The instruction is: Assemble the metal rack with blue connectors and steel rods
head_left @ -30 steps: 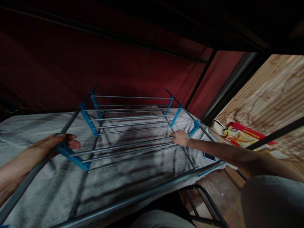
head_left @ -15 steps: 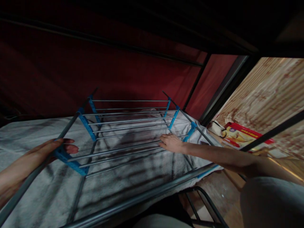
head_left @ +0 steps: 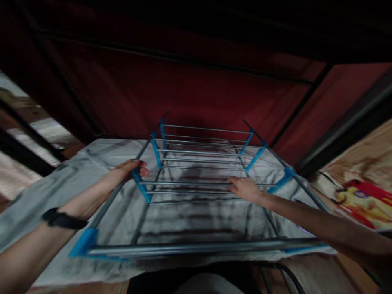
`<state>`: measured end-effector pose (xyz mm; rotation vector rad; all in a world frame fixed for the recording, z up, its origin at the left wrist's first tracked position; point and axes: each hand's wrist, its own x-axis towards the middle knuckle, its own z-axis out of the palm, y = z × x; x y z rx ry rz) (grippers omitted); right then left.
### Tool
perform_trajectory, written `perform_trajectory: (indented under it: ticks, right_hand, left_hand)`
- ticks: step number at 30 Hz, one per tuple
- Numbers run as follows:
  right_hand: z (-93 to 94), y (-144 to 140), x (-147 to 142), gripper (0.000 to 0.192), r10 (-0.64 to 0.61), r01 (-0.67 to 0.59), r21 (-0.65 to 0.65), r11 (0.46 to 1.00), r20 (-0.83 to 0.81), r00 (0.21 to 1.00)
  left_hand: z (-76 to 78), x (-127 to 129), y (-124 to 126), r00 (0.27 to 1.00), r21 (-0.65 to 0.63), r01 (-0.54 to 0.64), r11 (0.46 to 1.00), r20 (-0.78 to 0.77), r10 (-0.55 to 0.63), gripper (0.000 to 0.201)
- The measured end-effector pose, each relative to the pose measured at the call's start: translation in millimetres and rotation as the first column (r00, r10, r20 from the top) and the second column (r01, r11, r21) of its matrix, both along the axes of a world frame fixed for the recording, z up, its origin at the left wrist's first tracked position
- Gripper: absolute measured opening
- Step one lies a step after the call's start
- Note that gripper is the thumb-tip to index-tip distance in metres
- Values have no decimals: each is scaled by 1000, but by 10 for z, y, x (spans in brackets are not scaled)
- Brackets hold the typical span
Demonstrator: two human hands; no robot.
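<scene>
A rack of thin metal tubes (head_left: 196, 152) with blue plastic brackets lies on its side on a grey cloth (head_left: 116, 228). My left hand (head_left: 131, 168) is closed around the left side pole at a blue bracket (head_left: 143, 191), its thumb along the top and fingertips curling inward. Farther right, my right hand (head_left: 245, 188) rests with bent fingers on the crossbars of the nearest shelf, just left of the right-hand bracket (head_left: 281, 179). A thick tube (head_left: 196, 248) runs across the near end, with a blue corner piece (head_left: 84, 243) at its left.
Dark red panels (head_left: 214, 94) framed by black bars stand close behind the rack. A red and yellow box (head_left: 370, 200) lies at the right beside a white object (head_left: 321, 185) with a black cord. A black metal frame (head_left: 284, 271) curves near my lap.
My view has turned left, so the rack sits farther right and its near left corner shows. Both hands remain at the same places on the rack.
</scene>
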<state>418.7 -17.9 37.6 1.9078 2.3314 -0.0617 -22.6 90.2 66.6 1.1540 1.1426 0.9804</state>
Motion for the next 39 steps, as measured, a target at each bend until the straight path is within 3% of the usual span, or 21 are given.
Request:
perform_trajectory:
  ticks: [5, 10, 14, 22, 29, 39]
  right_hand:
    - [-1, 145, -779, 40, 315, -309, 65, 949, -141, 939]
    - [58, 449, -1675, 34, 434, -428, 70, 901, -192, 880]
    - [16, 659, -2109, 36, 513, -507, 88, 857, -229, 827]
    - [-175, 898, -2284, 45, 505, -531, 59, 845, -416, 756]
    - [-192, 917, -2338, 44, 474, -526, 39, 850, -494, 729]
    - [-200, 951, -2334, 44, 427, -526, -10, 850, -572, 701]
  left_hand:
    - [91, 83, -62, 999, 6, 11, 1000, 37, -12, 33]
    - [77, 69, -114, 999, -8, 17, 1000, 38, -17, 35]
    - [97, 75, -143, 999, -4, 28, 1000, 35, -28, 36]
    - [30, 54, -99, 996, 11, 52, 999, 69, -53, 35]
    - [2, 47, -109, 998, 39, 49, 998, 45, -51, 38]
    - [163, 69, -218, 997, 18, 74, 997, -29, -74, 39]
